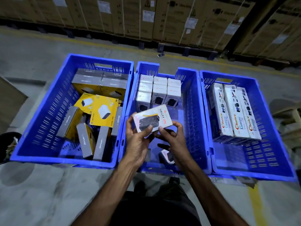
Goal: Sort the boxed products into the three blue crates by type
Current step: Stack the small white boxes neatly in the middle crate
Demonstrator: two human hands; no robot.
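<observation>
Three blue crates stand side by side on the floor. Over the middle crate point(194, 101) I hold a white "Halley 20K" box point(153, 117) face up. My left hand point(137, 141) grips its left and lower edge. My right hand point(171, 136) pinches its lower right corner. Behind it, several matching white boxes point(160, 92) stand in rows at the crate's far end. Another white box point(167, 156) lies on the crate's floor under my right wrist. The left crate point(40, 111) holds yellow and grey charger boxes point(101, 110), some tumbled. The right crate point(273, 124) holds long white "Choice" boxes point(234, 111).
Strapped brown cartons on pallets point(162, 18) line the far side of the concrete floor. A small item point(161, 54) lies on the floor near them. A dark bin point(8, 144) stands at the left edge. Cardboard pieces point(288, 115) lie right of the crates.
</observation>
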